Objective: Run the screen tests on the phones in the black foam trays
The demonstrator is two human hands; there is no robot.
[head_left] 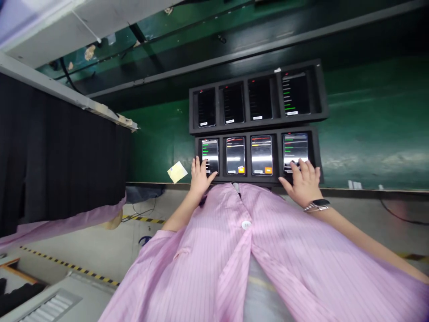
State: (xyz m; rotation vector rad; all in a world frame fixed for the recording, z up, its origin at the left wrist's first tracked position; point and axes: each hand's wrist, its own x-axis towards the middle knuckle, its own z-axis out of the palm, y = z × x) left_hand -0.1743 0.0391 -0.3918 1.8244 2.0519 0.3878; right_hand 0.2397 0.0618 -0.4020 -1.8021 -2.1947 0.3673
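Note:
Two black trays with compartments lie one behind the other on the green bench, a smartphone in each compartment. My left hand rests with fingers spread on the left end of the near tray, over the lower edge of its leftmost phone. At the other end, my right hand lies with fingers apart over the lower part of the rightmost phone. Between my hands sit two lit phones, one with an orange patch and a sticker, the other with an orange patch.
The far tray holds several phones with dark screens and small white labels. A yellow paper note lies left of my left hand. A black curtain hangs at the left. The green bench extends right, and its front edge runs along my body.

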